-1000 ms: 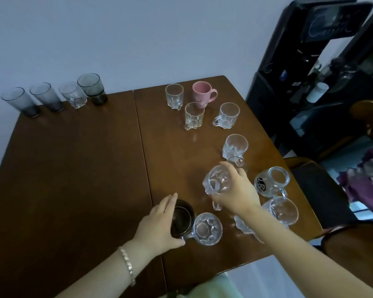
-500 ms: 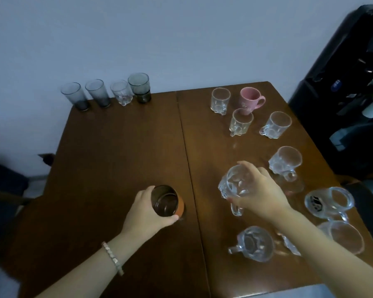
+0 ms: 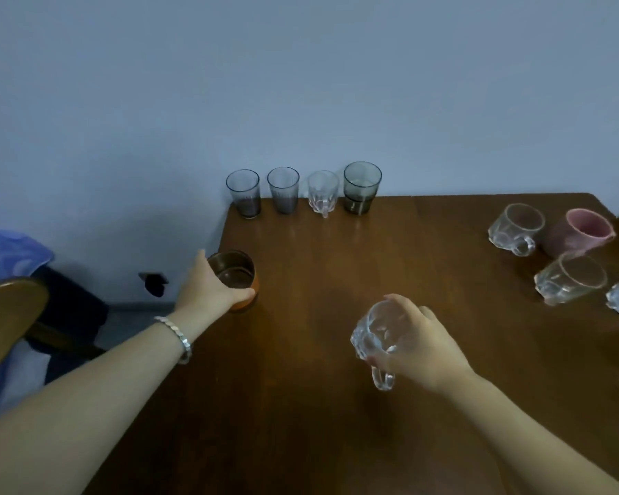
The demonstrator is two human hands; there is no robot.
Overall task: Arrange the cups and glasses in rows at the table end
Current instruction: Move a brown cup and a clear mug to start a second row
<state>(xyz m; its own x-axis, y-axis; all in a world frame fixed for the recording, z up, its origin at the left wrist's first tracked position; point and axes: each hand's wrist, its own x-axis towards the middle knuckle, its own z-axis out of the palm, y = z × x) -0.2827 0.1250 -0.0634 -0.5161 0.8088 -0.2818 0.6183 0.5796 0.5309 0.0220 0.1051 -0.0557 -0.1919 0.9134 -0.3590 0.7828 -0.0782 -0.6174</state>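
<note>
While both hands carry a cup each, this is how things lie:

Row: four glasses [image 3: 302, 191] stand side by side at the far edge of the tabletop [image 3: 390, 266], against the wall.
Brown cup: the brown cup [image 3: 235, 276] is upright, in front of the row's left end, near the left edge.
Left hand: the left hand [image 3: 211, 289] has its fingers wrapped round the brown cup's side.
Clear mug: the clear mug [image 3: 374, 335] is tipped, mouth to the left, handle hanging down, above the middle of the tabletop.
Right hand: the right hand [image 3: 420, 346] grips the clear mug.
Which is nearer: the left hand is closer to the row; the row lies straight ahead of it.
Still waiting: a pink mug [image 3: 581, 235] and more clear mugs [image 3: 544, 255] sit far right.
</note>
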